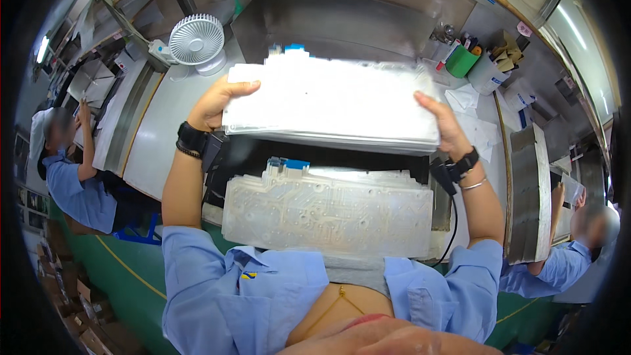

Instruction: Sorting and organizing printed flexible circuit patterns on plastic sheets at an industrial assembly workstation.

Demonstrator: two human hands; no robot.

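Note:
Both my hands grip a stack of whitish keyboard membranes (328, 95), raised above the bench. My left hand (211, 104) holds its left end with the thumb on top; my right hand (447, 125) clasps the right end. The fingers under the stack are hidden. Bright glare washes out its upper face, and a blue tab (295, 48) sticks out at its far edge. Nearer my body lies a second pile of translucent keyboard membranes (328, 213), with circuit lines and dots showing and a blue tab of its own. Part of a dark surface (315, 151) shows between the two stacks.
A grey metal panel (328, 23) stands at the back of the bench. A white fan (197, 41) is at back left; a green pen holder (463, 60) and white papers (476, 128) are at right. Co-workers sit on either side. A black cable (453, 230) hangs by my right wrist.

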